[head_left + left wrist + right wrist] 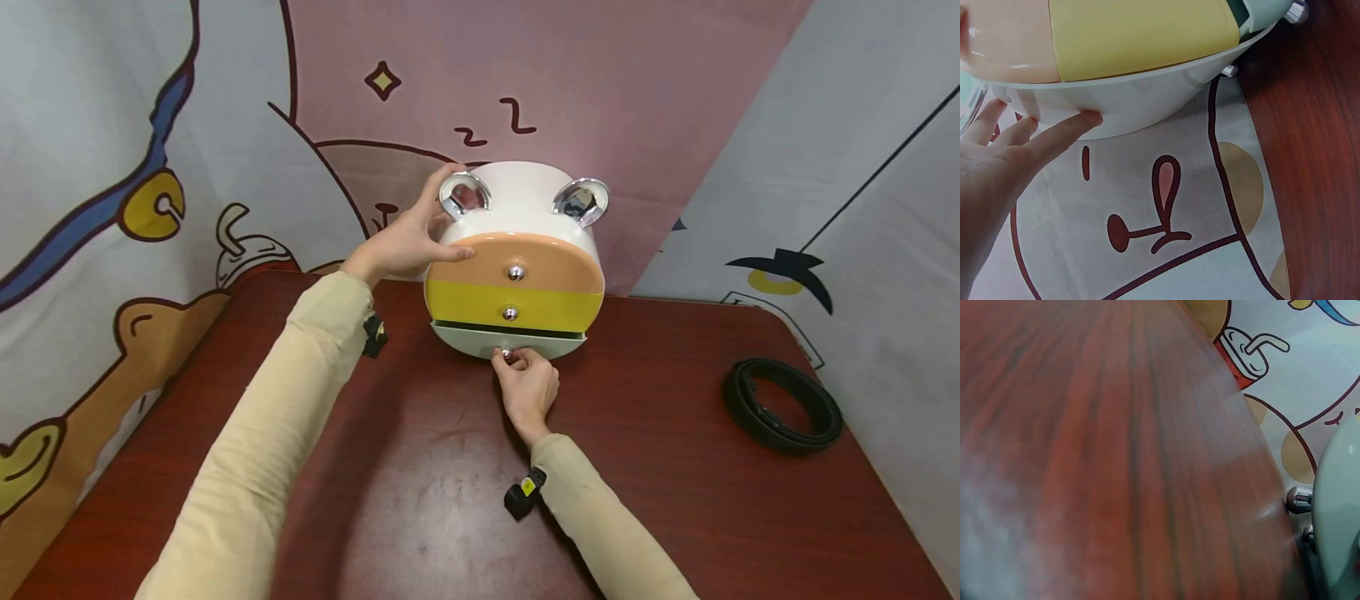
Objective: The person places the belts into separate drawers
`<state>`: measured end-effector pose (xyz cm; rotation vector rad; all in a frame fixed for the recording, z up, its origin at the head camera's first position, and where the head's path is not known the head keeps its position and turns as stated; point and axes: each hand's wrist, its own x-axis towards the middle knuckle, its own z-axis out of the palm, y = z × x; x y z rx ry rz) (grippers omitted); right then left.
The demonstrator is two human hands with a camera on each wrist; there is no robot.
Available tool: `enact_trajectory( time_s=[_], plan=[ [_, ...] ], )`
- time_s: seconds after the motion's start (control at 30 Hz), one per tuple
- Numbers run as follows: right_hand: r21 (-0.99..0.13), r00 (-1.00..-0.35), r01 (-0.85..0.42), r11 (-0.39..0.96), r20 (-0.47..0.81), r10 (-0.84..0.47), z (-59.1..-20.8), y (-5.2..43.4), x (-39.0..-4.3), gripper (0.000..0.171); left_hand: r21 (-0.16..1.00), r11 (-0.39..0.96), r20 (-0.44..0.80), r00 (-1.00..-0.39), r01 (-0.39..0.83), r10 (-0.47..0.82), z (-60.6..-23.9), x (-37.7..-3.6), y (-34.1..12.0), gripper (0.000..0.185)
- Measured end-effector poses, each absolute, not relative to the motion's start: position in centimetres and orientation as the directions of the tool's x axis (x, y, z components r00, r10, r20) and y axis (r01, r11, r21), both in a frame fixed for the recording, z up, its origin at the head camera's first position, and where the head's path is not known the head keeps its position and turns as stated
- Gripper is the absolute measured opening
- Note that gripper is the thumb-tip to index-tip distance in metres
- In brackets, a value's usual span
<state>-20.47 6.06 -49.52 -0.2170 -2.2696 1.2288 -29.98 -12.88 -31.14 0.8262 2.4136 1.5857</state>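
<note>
A small white drawer cabinet with two shiny silver ears stands near the back of the table. Its front has an orange drawer, a yellow drawer and a pale green bottom drawer, each with a silver knob. The green drawer is pulled out slightly, a dark gap showing above it. My left hand rests against the cabinet's left side, thumb on the orange front and fingers straight along the white wall. Low at the front, my right hand pinches the green drawer's knob between thumb and fingers.
On the right of the brown wooden table lies a coiled black belt. A cartoon-printed cloth hangs right behind the cabinet. Silver feet show under the cabinet in the right wrist view.
</note>
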Motion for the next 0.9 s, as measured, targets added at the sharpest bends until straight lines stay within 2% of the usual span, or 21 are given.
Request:
enact_trajectory(
  time_s=[0.37,0.63,0.9],
  plan=[
    [-0.78,-0.846,-0.142,0.61,0.415,0.334,-49.4,6.5,-19.8,0.021,0.897,0.253,0.187,-0.831,0.361,0.524,-31.1,-29.8,-12.8,0.106],
    [-0.75,-0.86,-0.16,0.641,0.424,0.282,-49.3,6.9,-19.1,0.021,0.881,0.303,0.164,-0.836,0.363,0.523,-29.3,-27.9,-12.5,0.104],
    [-0.731,-0.871,-0.177,0.66,0.429,0.241,-48.9,7.3,-18.5,0.022,0.884,0.3,0.161,-0.835,0.359,0.526,-29.2,-27.8,-12.4,0.103]
  ],
)
